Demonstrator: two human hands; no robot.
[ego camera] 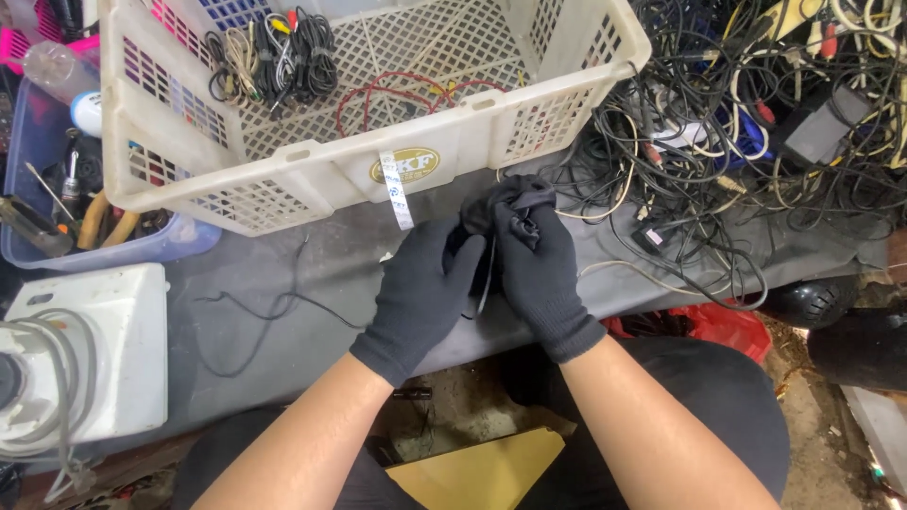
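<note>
Grey bench [312, 283], cluttered with a white crate [378, 161] and a cable heap [756, 113].
Crate holding cable bundles [274, 61] and a red wire [397, 94]; blue tub [179, 247] of tools at left; gloved left hand [420, 297] and right hand [540, 274] both closed around a black bundle [505, 212] just before the crate.

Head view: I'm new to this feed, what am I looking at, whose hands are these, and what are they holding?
One camera, worn on a person's head, looks down at their own two hands. Both wear black knit gloves. The left hand and right hand together grip a black bundle, seemingly coiled cable, above a grey bench. Behind stands a white lattice crate holding coiled cables. To the right lies a tangle of loose cables; at left, a blue tub of tools and a white device.
</note>
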